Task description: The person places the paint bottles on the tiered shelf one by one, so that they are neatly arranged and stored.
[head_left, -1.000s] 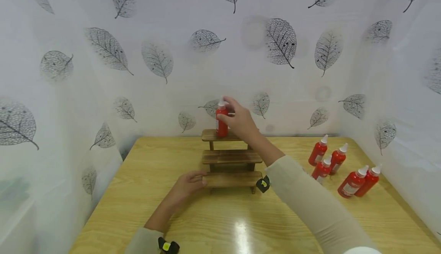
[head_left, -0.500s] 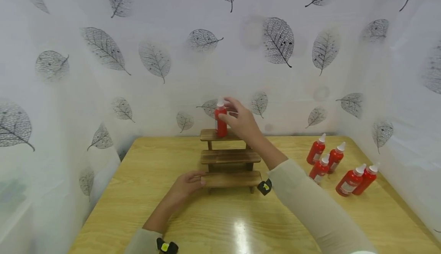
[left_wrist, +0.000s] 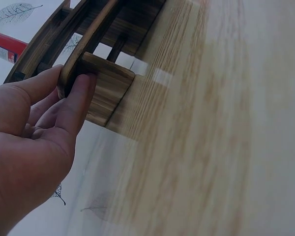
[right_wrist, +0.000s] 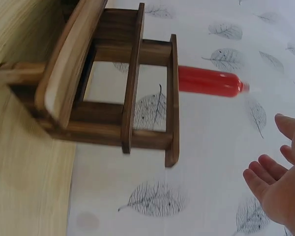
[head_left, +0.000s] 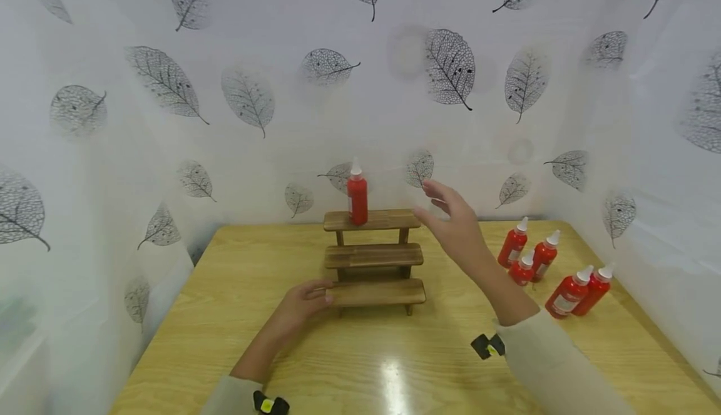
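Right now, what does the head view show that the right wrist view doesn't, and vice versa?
Only the head view: the left hand at the left end of the lowest step, and five more red bottles on the right side of the table.

Only the right wrist view: a printed leaf seen through the gap between the top two steps.

Both: the wooden stand with one bottle on its top, and the right hand apart from that bottle.
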`<state>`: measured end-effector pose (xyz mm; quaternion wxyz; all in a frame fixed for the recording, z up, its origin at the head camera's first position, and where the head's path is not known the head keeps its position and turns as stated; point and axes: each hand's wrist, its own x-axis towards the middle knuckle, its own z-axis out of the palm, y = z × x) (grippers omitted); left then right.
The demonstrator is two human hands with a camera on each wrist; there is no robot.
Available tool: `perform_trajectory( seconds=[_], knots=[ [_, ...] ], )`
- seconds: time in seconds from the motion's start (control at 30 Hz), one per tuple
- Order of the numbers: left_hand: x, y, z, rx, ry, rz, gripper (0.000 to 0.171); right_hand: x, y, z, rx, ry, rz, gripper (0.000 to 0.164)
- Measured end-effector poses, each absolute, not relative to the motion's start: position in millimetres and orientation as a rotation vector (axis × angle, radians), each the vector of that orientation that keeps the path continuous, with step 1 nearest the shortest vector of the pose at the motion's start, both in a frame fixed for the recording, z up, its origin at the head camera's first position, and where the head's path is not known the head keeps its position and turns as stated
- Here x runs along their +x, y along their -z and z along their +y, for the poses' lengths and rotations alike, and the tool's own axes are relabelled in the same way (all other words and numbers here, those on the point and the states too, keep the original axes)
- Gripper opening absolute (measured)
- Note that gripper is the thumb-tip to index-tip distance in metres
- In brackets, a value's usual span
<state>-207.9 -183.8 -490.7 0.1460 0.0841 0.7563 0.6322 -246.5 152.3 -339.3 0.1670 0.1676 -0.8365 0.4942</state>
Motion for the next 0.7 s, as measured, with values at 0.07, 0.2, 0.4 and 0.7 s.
perform_trajectory(
  seconds=[0.07,0.2,0.4,0.7],
  knots=[
    [-208,492,-184,0.243,-1.827,2.172,0.052,-237,342,167,0.434,-1.363,-2.386,0.061],
    [-209,494,-184,0.250,-1.846,2.161,0.051,-217,349,196,0.333,-1.258,-2.401,0.061],
    [-208,495,-182,0.232,-1.863,2.160,0.051,-191,361,238,0.173,-1.164,-2.428,0.061],
    [-208,495,-183,0.224,-1.867,2.158,0.052,-178,388,283,-0.058,-1.155,-2.481,0.064]
  ],
)
